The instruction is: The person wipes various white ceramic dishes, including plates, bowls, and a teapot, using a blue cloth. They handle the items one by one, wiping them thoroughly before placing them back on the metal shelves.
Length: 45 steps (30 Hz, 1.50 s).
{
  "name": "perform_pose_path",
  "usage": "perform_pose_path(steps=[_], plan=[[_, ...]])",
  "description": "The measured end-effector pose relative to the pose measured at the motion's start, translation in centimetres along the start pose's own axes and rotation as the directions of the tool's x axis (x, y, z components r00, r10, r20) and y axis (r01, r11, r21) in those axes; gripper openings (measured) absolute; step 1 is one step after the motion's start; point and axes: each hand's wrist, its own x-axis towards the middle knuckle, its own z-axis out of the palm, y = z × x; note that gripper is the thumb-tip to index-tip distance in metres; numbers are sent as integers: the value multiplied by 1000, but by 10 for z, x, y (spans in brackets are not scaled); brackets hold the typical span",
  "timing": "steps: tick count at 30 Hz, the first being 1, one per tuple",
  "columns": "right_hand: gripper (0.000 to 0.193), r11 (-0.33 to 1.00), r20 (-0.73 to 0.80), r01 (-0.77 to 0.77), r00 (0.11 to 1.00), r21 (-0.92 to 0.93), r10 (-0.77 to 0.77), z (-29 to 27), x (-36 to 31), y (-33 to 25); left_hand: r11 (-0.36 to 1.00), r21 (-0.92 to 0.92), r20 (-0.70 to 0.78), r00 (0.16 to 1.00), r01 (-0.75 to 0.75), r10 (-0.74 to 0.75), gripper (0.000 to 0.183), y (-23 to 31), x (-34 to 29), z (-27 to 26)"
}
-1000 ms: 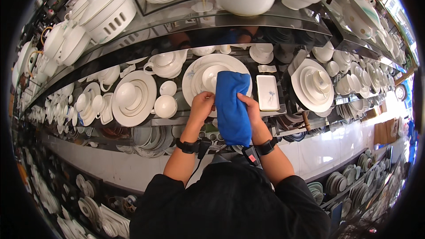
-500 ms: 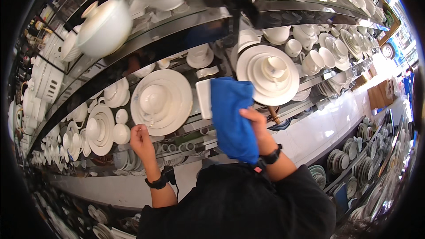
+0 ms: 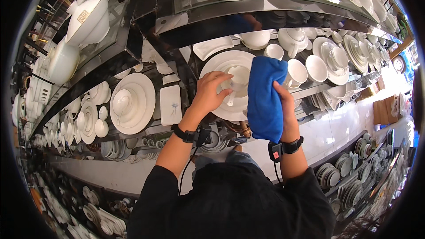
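Currently, right hand (image 3: 286, 102) grips cloth (image 3: 266, 99), fingers closed, over the shelf's (image 3: 310, 90) front edge; left hand (image 3: 210, 92), fingers parted, hovers by the bowl (image 3: 241, 74) atop plates (image 3: 217, 61). Cloth likely light, limp; bowl probably slick, fragile, best taken by rim.

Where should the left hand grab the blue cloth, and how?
Probably pinch the blue cloth by its left edge, coming from the left. It is long and narrow, and the right hand grips its right side, leaving that edge free, facing the left hand.
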Motion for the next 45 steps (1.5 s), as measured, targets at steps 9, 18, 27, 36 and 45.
perform_pose_path(steps=[9, 18, 27, 36, 45], plan=[[43, 995, 57, -95, 994, 14, 94, -4, 8, -7, 985, 157, -113, 992, 68, -50, 19, 2, 7, 21], [55, 991, 277, -16, 960, -130, 52, 47, -28, 25, 995, 90, -353, 936, 43, -8, 22, 13, -56, -49], [52, 960, 226, -242, 936, -143, 269, 98, 25, 163, 975, -85, -425, 877, 207, -223, 23, -75, -150, -111], [49, 996, 21, -93, 995, -10, 93, 93, 39, 226, 971, -128, -344, 910, 201, -233, 22, -123, -170, -113], [50, 997, 29, -58, 998, -45, 60, 104, 35, 228, 986, -46, -395, 904, 161, -166, 19, -128, -177, -101]])
